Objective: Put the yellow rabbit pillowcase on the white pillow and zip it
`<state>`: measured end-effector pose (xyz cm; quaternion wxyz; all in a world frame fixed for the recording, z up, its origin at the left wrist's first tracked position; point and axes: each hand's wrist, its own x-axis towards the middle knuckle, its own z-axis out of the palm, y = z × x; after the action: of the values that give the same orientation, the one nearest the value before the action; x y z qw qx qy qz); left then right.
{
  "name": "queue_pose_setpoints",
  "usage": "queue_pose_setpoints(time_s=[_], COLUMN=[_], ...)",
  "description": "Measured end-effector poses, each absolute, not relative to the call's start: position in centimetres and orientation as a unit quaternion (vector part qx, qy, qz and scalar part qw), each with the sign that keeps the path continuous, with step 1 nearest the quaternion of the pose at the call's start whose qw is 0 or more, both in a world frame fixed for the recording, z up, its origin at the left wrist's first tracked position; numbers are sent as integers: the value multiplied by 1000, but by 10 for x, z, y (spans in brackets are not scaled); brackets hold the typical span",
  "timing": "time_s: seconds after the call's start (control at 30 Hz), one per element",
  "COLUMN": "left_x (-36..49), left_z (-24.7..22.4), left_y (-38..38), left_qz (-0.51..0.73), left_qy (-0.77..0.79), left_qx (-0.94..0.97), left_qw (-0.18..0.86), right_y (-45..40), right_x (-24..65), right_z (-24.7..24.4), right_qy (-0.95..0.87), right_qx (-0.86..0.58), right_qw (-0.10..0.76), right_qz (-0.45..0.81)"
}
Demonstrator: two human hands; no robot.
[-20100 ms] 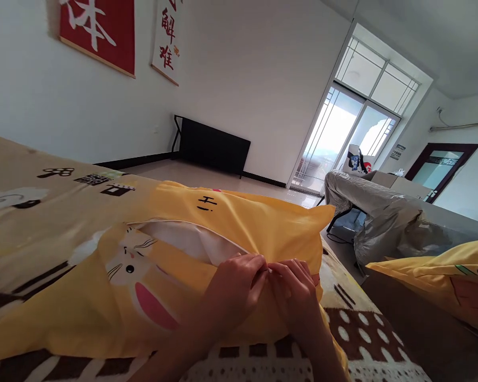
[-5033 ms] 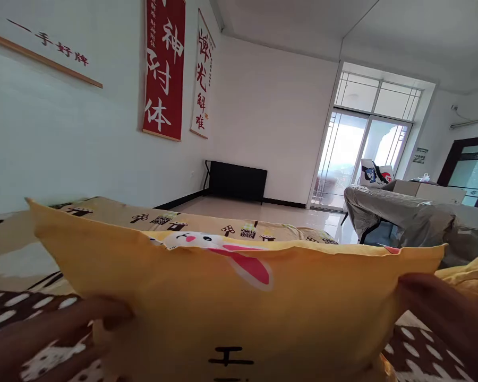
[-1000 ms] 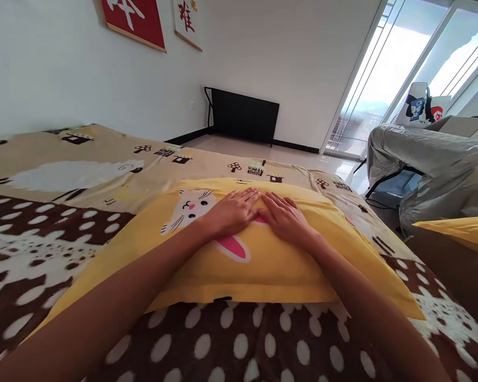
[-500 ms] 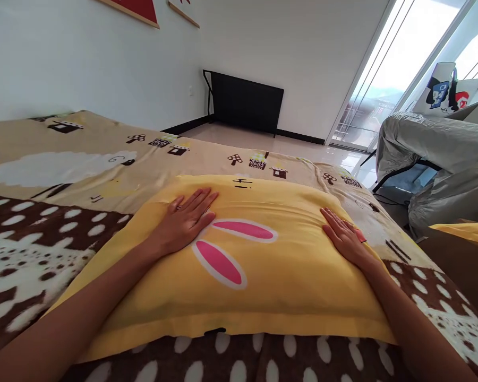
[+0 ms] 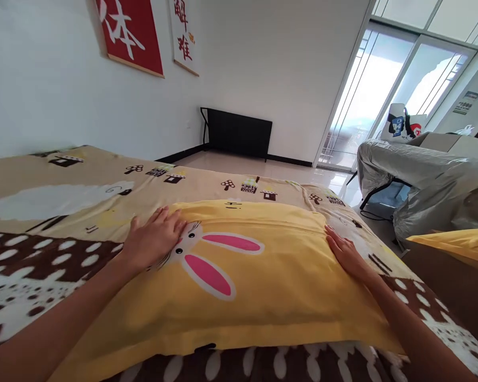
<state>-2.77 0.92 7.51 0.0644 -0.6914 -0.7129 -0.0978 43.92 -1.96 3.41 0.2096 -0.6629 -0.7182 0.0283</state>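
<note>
A plump yellow pillow (image 5: pixel 279 286) with a printed rabbit face and pink ears lies flat in front of me. My left hand (image 5: pixel 153 239) rests on its left part, beside the rabbit's face, fingers bent a little and apart. On the right side, my right hand (image 5: pixel 348 257) lies along the pillow's edge, its fingers stretched out and palm down. Neither hand grips anything. Beneath the pillow spreads a beige and brown blanket (image 5: pixel 207 183) patterned with sheep, trees, houses and white spots.
At the right, another yellow cloth item (image 5: pixel 462 241) juts in over a brown surface. Behind it stands furniture wrapped in silvery plastic (image 5: pixel 430 164). A black panel (image 5: pixel 239 132) leans near the far wall, and red and white scrolls (image 5: pixel 133 37) hang at left.
My left hand has slid left across the pillow, uncovering the rabbit's face. My right hand has shifted outward to the pillow's right edge. The view has tilted up, showing more wall.
</note>
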Motion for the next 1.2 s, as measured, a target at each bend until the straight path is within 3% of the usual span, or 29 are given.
queue_pose_setpoints(time_s=[0.1,0.2,0.37,0.6,0.97,1.2], left_x=[16,69,102,87,91,83], left_z=[100,112,98,46,36,46], left_y=[10,25,57,53,54,52], left_qz=[-114,-104,-93,-112,-161,-159], left_qy=[-644,-587,-557,-546,-540,-516], left_qx=[-751,-801,-824,-829,-825,-839], left_qw=[95,62,32,32,50,-65], right_y=[-12,3,31,31,32,27], right_x=[381,309,245,246,249,255], right_z=[72,99,93,40,37,46], right_qy=[-746,-803,-822,-813,-809,-821], right_qx=[-614,-553,-536,-537,-541,-530], right_qw=[256,220,192,226,231,209], right_qz=[-31,-27,-21,-21,-3,45])
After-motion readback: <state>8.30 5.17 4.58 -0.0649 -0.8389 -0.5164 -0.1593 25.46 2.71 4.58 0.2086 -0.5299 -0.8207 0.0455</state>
